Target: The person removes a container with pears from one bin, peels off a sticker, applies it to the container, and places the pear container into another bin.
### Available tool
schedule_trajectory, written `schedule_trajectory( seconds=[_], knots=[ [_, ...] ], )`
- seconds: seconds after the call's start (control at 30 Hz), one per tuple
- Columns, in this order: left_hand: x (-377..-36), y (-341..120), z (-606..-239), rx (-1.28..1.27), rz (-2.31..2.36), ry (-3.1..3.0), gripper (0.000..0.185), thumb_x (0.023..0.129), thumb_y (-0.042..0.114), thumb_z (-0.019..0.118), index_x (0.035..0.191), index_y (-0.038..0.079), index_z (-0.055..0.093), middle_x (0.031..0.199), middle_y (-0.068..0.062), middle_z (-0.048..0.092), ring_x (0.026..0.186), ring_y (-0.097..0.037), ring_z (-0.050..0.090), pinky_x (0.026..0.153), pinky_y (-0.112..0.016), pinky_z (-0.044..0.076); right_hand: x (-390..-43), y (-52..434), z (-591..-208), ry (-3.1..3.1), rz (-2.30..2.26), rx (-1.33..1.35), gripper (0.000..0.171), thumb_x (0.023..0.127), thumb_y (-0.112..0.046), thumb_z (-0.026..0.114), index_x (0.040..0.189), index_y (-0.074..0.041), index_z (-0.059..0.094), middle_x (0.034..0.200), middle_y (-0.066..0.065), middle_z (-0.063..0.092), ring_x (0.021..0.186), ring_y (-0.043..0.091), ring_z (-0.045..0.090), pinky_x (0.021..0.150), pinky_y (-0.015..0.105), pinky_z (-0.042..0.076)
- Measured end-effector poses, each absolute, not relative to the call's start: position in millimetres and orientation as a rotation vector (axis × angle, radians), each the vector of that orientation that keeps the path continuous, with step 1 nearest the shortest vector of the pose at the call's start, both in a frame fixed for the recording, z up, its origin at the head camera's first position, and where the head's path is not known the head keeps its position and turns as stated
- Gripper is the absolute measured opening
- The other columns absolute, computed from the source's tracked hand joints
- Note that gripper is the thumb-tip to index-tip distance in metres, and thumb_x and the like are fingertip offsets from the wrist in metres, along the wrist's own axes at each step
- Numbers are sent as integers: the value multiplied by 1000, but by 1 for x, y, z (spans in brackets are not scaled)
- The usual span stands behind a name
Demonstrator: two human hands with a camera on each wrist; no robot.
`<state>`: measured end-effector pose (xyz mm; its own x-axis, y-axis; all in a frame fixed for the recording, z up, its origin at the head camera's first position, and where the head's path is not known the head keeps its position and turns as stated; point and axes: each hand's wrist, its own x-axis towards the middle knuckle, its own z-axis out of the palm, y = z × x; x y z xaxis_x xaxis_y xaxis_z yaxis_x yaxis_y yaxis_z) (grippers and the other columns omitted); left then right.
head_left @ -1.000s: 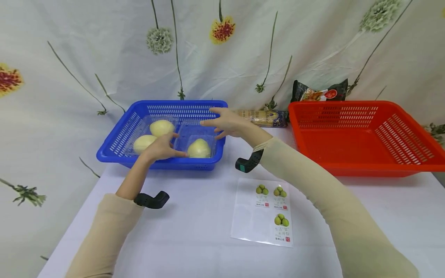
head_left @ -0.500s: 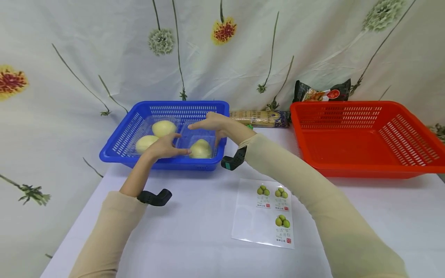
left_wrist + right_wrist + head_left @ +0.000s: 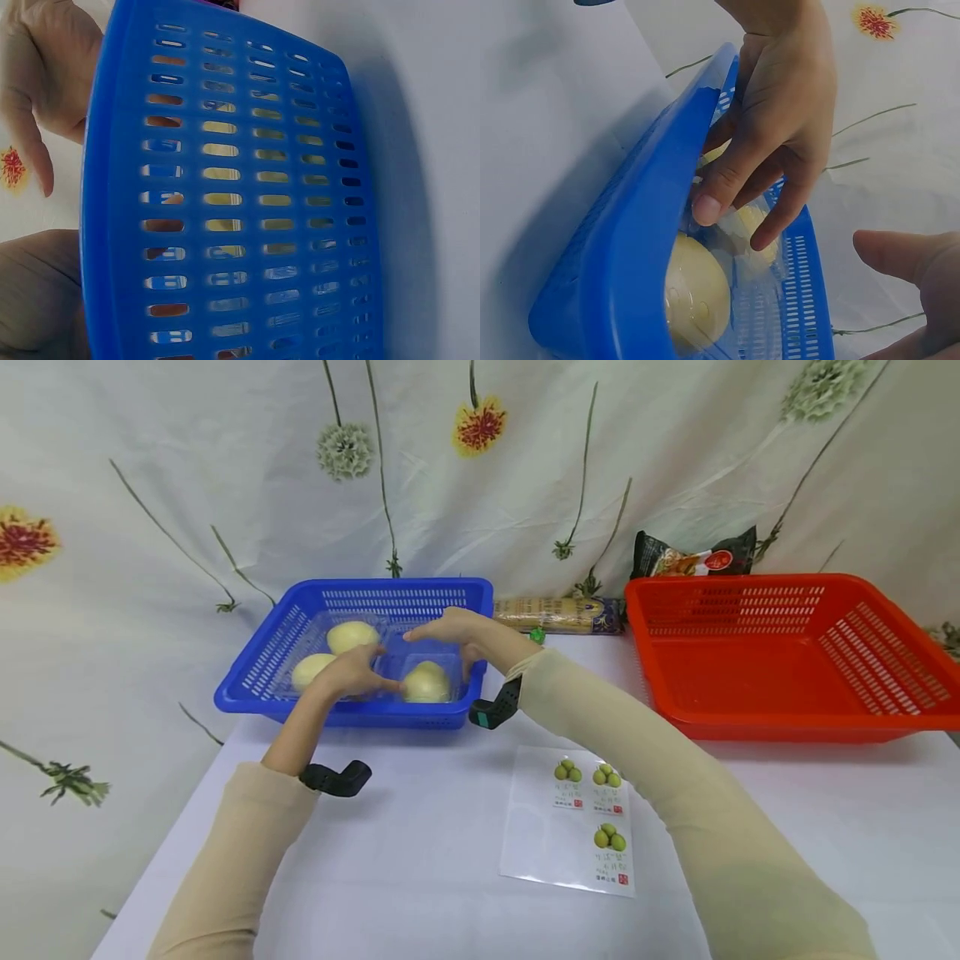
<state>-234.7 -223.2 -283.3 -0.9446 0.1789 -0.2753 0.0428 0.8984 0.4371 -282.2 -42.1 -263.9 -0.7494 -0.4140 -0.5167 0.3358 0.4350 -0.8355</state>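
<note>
A blue basket (image 3: 262, 704) holds clear plastic trays. In the left tray lie two pale yellow round fruits (image 3: 352, 636); another pale fruit (image 3: 426, 684) with a slightly pointed top sits in the right tray (image 3: 435, 657). My left hand (image 3: 349, 673) reaches over the basket's front, its thumb at the right-hand fruit's left side and its fingers dipping between the trays. Thumb and fingers stay spread in the right wrist view, where the left hand (image 3: 780, 127) is close. My right hand (image 3: 459, 628) hovers over the right tray, fingers extended and thumb apart, holding nothing visible.
A red basket (image 3: 735, 685) stands on the right, with a black food packet (image 3: 693, 557) behind it. A long noodle packet (image 3: 558, 615) lies at the back. On the white table is a sheet of pear stickers (image 3: 567, 818).
My right hand has moved left and lower, over the right tray. My left hand has barely shifted; the right-hand fruit has moved slightly left.
</note>
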Motion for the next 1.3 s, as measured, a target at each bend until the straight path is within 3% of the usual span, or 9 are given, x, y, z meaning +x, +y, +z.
schedule_trajectory(
  seconds=[0.13,0.23,0.3,0.4,0.5,0.63,0.77,1.03,1.3],
  knots=[
    [-234,-225,-283,144,624,2771,80,84,29,70,139,-13,31,109,-27,56,72,-24,59,66,-33,49,-281,-47,-270,2020,-1348,-68,96,87,-31,68,152,-14,0,158,8,3,141,40,10,93,68,33],
    [-234,-227,-285,145,631,2786,79,84,30,70,138,-13,33,107,-25,55,70,-21,56,65,-32,47,-277,-49,-276,2036,-1355,-58,94,86,-29,68,152,-12,3,157,10,6,141,37,12,95,67,33],
    [-233,-227,-286,142,670,2788,78,83,29,71,138,-12,33,113,-27,54,75,-26,57,70,-35,48,-274,-50,-278,2049,-1380,-50,92,86,-27,68,152,-12,5,157,11,7,141,36,13,95,67,33],
    [-231,-229,-286,141,758,2811,78,81,25,74,138,-10,34,130,-31,45,99,-37,56,85,-47,47,-270,-52,-277,2088,-1380,-57,90,88,-27,66,152,-10,5,156,11,9,141,35,16,99,63,33],
    [-228,-229,-281,127,832,2859,81,79,21,76,141,-7,32,139,-31,37,109,-43,50,89,-52,45,-267,-53,-269,2141,-1388,-61,87,89,-27,65,151,-8,6,156,12,12,139,35,22,100,59,35],
    [-226,-230,-264,120,945,2874,87,78,19,77,145,-2,26,134,-32,41,97,-41,55,76,-45,53,-271,-47,-250,2148,-1464,-33,83,91,-23,63,151,-9,7,153,11,20,132,38,34,96,55,41],
    [-225,-232,-245,117,1120,2777,88,80,18,75,149,3,21,133,-35,39,100,-42,55,65,-37,56,-276,-37,-232,2117,-1496,-38,83,91,-24,62,152,-17,6,152,7,23,127,34,42,93,49,46],
    [-224,-223,-220,113,1247,2674,83,85,24,71,150,9,22,143,-32,28,119,-43,46,77,-40,55,-273,-11,-212,2084,-1537,-89,78,91,-22,63,150,-15,14,152,4,22,129,31,39,82,41,53],
    [-217,-192,-213,193,1342,2634,75,85,21,70,147,8,31,142,-30,31,127,-39,38,74,-38,56,-265,30,-215,2198,-1441,-185,81,90,-10,61,151,-9,8,153,11,21,131,30,36,87,39,50]
  ],
)
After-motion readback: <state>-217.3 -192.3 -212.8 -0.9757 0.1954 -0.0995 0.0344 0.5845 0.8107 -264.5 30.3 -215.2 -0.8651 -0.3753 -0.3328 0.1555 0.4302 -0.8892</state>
